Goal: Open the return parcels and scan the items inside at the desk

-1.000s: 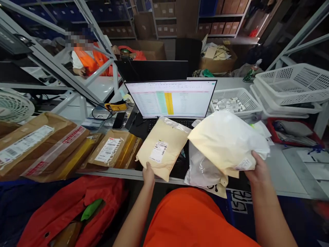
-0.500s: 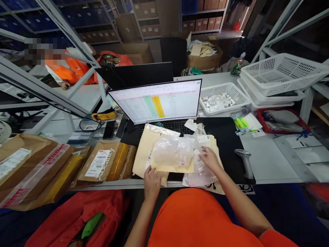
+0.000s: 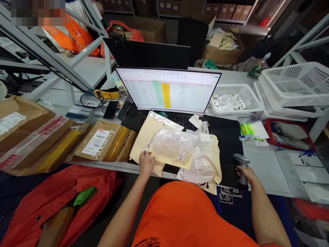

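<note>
Presses left hand [image 3: 146, 163], fingers flat, on lowest of three packets [image 3: 172, 148] stacked at table [image 3: 267, 169] front edge, before one monitor [image 3: 180, 92]. Clamps right hand [image 3: 246, 174] round one scanner [image 3: 240, 160], right of stack.

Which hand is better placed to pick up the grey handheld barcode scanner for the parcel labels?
Right. The right hand closes on the grey handheld barcode scanner lying on the black desk mat. The left hand rests on the stacked cream plastic-wrapped parcels, apart from the scanner.
</note>
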`<action>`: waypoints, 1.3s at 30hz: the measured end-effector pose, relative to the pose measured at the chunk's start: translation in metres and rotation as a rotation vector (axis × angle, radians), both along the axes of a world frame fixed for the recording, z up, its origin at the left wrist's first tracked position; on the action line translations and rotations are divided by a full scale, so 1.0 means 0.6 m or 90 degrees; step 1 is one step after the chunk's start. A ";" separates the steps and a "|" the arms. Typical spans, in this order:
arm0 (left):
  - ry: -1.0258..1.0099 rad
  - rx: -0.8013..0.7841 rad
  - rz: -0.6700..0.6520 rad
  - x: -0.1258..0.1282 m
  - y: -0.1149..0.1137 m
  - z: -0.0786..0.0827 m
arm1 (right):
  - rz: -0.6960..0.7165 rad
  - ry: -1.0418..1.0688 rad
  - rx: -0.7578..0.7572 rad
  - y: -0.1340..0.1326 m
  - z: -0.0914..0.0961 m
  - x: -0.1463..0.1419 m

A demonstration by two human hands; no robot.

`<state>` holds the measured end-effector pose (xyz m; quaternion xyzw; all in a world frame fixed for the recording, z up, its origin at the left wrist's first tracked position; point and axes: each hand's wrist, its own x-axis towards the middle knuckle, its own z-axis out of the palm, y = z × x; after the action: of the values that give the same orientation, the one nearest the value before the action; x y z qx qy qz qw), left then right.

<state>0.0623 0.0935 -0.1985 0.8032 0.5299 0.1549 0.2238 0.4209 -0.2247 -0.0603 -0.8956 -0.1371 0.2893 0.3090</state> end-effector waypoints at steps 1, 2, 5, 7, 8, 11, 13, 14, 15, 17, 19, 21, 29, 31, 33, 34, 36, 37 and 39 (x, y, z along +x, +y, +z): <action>-0.001 0.005 -0.006 -0.002 -0.003 -0.001 | 0.003 0.021 -0.002 0.001 -0.002 0.001; -0.002 0.010 -0.013 -0.004 -0.007 -0.001 | 0.002 0.039 -0.001 0.004 -0.006 0.001; -0.001 0.019 -0.029 -0.011 -0.023 0.000 | 0.007 0.104 0.016 0.027 -0.018 -0.026; -0.004 0.023 -0.028 -0.014 -0.031 0.001 | 0.052 0.177 0.026 0.054 -0.027 -0.068; -0.007 0.025 -0.028 -0.014 -0.035 0.002 | 0.090 0.207 0.027 0.069 -0.030 -0.094; -0.024 0.031 -0.032 -0.013 -0.047 0.007 | 0.231 0.197 0.010 0.113 -0.042 -0.166; -0.036 0.037 -0.041 -0.013 -0.057 0.009 | 0.301 0.155 -0.002 0.135 -0.050 -0.197; -0.041 0.041 -0.045 -0.013 -0.062 0.010 | 0.326 0.145 -0.004 0.142 -0.054 -0.206; -0.045 0.045 -0.047 -0.014 -0.067 0.011 | 0.338 0.144 -0.005 0.148 -0.056 -0.211; -0.044 0.053 -0.044 -0.017 -0.076 0.012 | 0.347 0.159 -0.009 0.151 -0.058 -0.212; -0.038 0.065 -0.035 -0.020 -0.082 0.014 | 0.333 0.188 -0.020 0.146 -0.056 -0.204; -0.035 0.082 -0.038 -0.020 -0.088 0.017 | 0.276 0.229 -0.023 0.137 -0.051 -0.185; -0.084 0.105 -0.227 0.010 -0.116 0.032 | -0.052 0.147 0.044 0.136 -0.022 0.002; -0.091 0.095 -0.280 0.023 -0.124 0.035 | -0.056 0.163 0.031 0.145 -0.016 0.038; -0.093 0.093 -0.328 0.034 -0.131 0.037 | -0.051 0.179 0.023 0.154 -0.011 0.056; -0.093 0.093 -0.351 0.039 -0.134 0.037 | -0.046 0.184 0.020 0.157 -0.009 0.060; -0.091 0.090 -0.385 0.047 -0.140 0.038 | -0.035 0.188 0.020 0.159 -0.005 0.061; -0.087 0.083 -0.398 0.050 -0.143 0.037 | -0.030 0.188 0.020 0.159 -0.003 0.060; -0.082 0.063 -0.426 0.057 -0.148 0.035 | -0.018 0.192 0.021 0.155 -0.001 0.058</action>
<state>0.0965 0.0045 -0.1776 0.9308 0.2137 0.1490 0.2562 0.4556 -0.1319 -0.0609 -0.8388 -0.0811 0.4138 0.3445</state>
